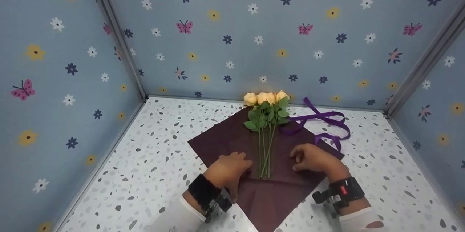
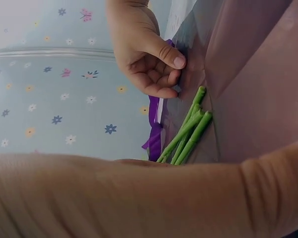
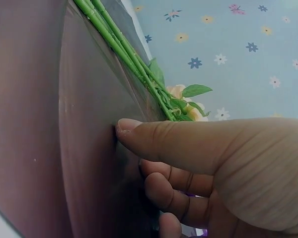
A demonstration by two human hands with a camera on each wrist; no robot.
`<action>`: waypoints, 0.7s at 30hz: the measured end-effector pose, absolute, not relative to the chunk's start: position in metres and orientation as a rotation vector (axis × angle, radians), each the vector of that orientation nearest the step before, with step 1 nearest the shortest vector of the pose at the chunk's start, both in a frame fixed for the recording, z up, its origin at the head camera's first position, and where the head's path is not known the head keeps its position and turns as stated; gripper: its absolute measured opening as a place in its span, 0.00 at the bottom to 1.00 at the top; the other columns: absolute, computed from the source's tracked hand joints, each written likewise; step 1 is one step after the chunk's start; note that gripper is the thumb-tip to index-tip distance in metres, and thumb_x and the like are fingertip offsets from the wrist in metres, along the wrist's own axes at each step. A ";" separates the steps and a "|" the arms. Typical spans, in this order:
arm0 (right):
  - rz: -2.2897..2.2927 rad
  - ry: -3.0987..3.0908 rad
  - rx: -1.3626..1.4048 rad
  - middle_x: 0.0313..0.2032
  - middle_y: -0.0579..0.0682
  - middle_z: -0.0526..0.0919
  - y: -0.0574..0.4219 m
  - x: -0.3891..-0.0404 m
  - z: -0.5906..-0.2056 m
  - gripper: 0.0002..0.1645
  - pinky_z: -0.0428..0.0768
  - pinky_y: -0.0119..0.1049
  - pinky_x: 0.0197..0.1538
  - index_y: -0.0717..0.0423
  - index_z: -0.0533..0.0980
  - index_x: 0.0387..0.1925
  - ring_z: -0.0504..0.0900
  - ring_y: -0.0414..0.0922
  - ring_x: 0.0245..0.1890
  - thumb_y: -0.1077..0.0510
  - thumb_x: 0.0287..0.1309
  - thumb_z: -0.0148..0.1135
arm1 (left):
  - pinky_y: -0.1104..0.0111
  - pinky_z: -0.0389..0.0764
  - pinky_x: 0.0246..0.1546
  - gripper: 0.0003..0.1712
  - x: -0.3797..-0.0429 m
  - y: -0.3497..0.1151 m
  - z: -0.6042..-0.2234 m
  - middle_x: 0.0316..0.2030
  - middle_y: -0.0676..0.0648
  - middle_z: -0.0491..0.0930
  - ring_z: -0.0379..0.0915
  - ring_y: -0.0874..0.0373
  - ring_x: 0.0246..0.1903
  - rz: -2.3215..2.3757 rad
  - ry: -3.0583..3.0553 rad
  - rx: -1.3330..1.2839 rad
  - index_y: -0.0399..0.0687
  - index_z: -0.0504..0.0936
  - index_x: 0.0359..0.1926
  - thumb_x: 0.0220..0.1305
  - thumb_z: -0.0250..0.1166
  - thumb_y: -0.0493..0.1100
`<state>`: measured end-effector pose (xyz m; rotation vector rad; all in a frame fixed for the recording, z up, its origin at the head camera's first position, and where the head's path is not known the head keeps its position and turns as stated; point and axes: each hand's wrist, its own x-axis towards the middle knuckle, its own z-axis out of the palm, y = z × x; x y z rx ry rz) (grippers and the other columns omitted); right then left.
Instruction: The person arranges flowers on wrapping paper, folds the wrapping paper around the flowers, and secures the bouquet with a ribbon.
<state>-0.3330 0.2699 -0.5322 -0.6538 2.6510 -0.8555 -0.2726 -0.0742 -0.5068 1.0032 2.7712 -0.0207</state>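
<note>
Peach-yellow roses (image 1: 267,98) lying on dark maroon wrapping paper (image 1: 227,137), stems between the hands. Left hand (image 1: 229,168) rests there, thumb spread from bent fingers; right hand's (image 1: 313,157) loosely curled, both gripping nothing.

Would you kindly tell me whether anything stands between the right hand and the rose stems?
Nothing visible does: only bare dark wrapping paper separates the right hand from the stems, and the purple ribbon lies farther back.

It's a small 3-sided work booth: floral-print back panel (image 1: 241,48) upper ctr., matching side panels (image 1: 60,90) at L & R edges, grey metal corner strips (image 1: 118,35) betw., terrazzo-patterned tabletop (image 1: 145,177) below; bldg. type unclear.
</note>
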 end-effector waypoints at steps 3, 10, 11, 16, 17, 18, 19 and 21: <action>-0.855 2.649 -0.649 0.32 0.49 0.84 0.270 -0.333 -0.532 0.24 0.80 0.32 0.36 0.60 0.84 0.48 0.79 0.39 0.31 0.58 0.49 0.83 | 0.54 0.83 0.43 0.53 -0.272 -0.074 -0.506 0.45 0.54 0.75 0.71 0.57 0.47 0.021 2.778 1.013 0.61 0.81 0.53 0.18 0.95 0.57; -0.828 2.644 -0.653 0.33 0.48 0.84 0.270 -0.332 -0.529 0.23 0.79 0.35 0.36 0.60 0.84 0.50 0.79 0.41 0.33 0.56 0.55 0.81 | 0.61 0.81 0.42 0.37 -0.274 -0.080 -0.503 0.40 0.58 0.77 0.73 0.58 0.41 0.132 2.782 1.069 0.63 0.88 0.45 0.26 0.93 0.52; -0.825 2.639 -0.652 0.33 0.48 0.85 0.270 -0.331 -0.527 0.22 0.80 0.35 0.36 0.59 0.84 0.50 0.80 0.41 0.33 0.55 0.55 0.80 | 0.63 0.81 0.42 0.35 -0.274 -0.081 -0.502 0.40 0.58 0.78 0.74 0.58 0.40 0.143 2.782 1.073 0.63 0.89 0.44 0.28 0.92 0.52; -0.816 2.569 -0.695 0.34 0.47 0.87 0.266 -0.324 -0.516 0.23 0.83 0.35 0.38 0.56 0.85 0.50 0.83 0.42 0.34 0.53 0.55 0.81 | 0.66 0.82 0.43 0.26 -0.279 -0.084 -0.500 0.38 0.58 0.80 0.76 0.59 0.37 0.191 2.770 1.043 0.60 0.93 0.39 0.36 0.89 0.57; -0.809 2.547 -0.719 0.35 0.48 0.88 0.265 -0.321 -0.513 0.24 0.84 0.35 0.39 0.56 0.85 0.50 0.84 0.42 0.35 0.52 0.54 0.81 | 0.67 0.82 0.42 0.25 -0.280 -0.085 -0.500 0.38 0.58 0.80 0.76 0.60 0.36 0.201 2.765 1.034 0.59 0.93 0.39 0.37 0.89 0.58; -0.795 2.528 -0.747 0.37 0.49 0.89 0.264 -0.319 -0.510 0.25 0.84 0.35 0.40 0.55 0.85 0.51 0.85 0.43 0.36 0.51 0.53 0.82 | 0.67 0.82 0.42 0.25 -0.281 -0.085 -0.500 0.38 0.58 0.80 0.76 0.60 0.35 0.212 2.760 1.027 0.59 0.93 0.39 0.37 0.89 0.58; -0.778 2.514 -0.769 0.38 0.49 0.89 0.262 -0.317 -0.507 0.27 0.85 0.36 0.42 0.54 0.85 0.51 0.86 0.44 0.37 0.49 0.51 0.83 | 0.67 0.82 0.41 0.26 -0.281 -0.085 -0.500 0.38 0.58 0.80 0.76 0.60 0.36 0.214 2.756 1.021 0.59 0.93 0.39 0.35 0.90 0.58; -0.749 2.490 -0.811 0.43 0.50 0.90 0.257 -0.314 -0.503 0.30 0.86 0.37 0.45 0.52 0.85 0.53 0.87 0.46 0.41 0.48 0.49 0.84 | 0.67 0.82 0.41 0.31 -0.281 -0.084 -0.501 0.40 0.57 0.80 0.75 0.60 0.37 0.205 2.745 1.017 0.60 0.92 0.40 0.30 0.91 0.59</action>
